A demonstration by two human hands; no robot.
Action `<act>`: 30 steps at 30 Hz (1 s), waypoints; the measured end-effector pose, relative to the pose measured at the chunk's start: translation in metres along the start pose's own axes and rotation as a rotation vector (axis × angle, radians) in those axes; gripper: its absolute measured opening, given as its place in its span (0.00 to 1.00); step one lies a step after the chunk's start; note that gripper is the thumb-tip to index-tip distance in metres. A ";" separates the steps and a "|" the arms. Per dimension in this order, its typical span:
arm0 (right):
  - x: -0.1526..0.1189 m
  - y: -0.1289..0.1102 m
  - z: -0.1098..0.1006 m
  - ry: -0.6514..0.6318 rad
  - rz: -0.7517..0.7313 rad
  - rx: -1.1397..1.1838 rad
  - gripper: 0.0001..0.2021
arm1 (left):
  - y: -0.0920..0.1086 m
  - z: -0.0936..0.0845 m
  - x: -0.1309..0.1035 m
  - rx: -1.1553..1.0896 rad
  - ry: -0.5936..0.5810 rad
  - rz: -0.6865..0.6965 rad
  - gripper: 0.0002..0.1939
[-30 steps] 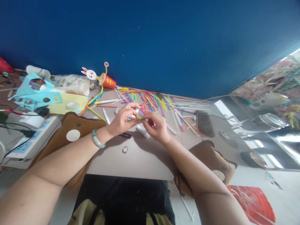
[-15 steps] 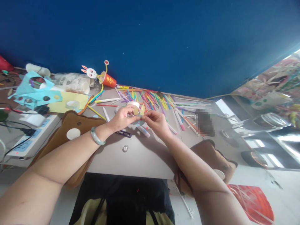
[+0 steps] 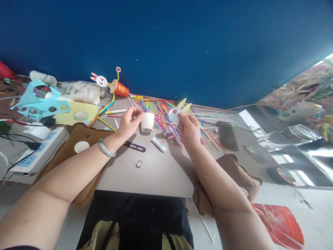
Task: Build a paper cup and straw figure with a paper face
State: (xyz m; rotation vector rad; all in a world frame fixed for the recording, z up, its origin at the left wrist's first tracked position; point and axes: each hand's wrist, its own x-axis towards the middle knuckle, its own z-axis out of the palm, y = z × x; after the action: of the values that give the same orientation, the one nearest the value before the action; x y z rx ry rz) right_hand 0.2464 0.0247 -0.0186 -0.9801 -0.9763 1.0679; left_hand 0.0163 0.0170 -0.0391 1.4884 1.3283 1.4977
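Note:
My right hand (image 3: pixel 189 126) pinches the edge of a paper rabbit face (image 3: pixel 173 114), a light blue disc with red spots and two upright yellow ears. To the left, the thumb and fingers of my left hand (image 3: pixel 131 121) are closed at the rim of a white paper cup (image 3: pixel 147 122), which stands upright with a bit of blue under it. In front of the cup lie a white glue stick (image 3: pixel 159 144) and a dark purple utility knife (image 3: pixel 135 146). A small clear, shiny piece (image 3: pixel 139 163) rests nearer the table edge.
Many coloured straws and sticks (image 3: pixel 166 113) cover the back of the table. At the back left stand a red cup with a rabbit face (image 3: pixel 121 89), stacked paper cups (image 3: pixel 90 97) and cut blue sheets (image 3: pixel 39 100). A power strip (image 3: pixel 39 152) lies left, beside a brown cushion (image 3: pixel 78 135).
My hands have parted. The right carried the rabbit face to the right and turned it outward; the left moved left to the cup's rim, and the cup now shows fully.

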 end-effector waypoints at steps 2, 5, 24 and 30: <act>0.005 0.003 -0.003 0.029 0.025 0.031 0.19 | -0.008 -0.001 0.005 0.046 0.054 0.034 0.09; 0.008 0.007 -0.004 0.038 0.061 0.053 0.18 | -0.018 -0.004 0.011 0.124 0.060 0.060 0.14; 0.001 0.005 0.002 -0.002 -0.003 -0.033 0.19 | -0.016 0.003 -0.002 0.287 -0.333 0.070 0.33; -0.002 0.003 0.004 0.041 -0.059 -0.049 0.19 | -0.017 0.006 -0.008 0.196 -0.320 0.037 0.29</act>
State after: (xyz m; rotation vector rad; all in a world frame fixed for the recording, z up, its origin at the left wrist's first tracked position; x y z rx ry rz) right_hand 0.2420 0.0243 -0.0208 -1.0036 -0.9957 0.9751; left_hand 0.0197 0.0153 -0.0581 1.7977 1.2850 1.1153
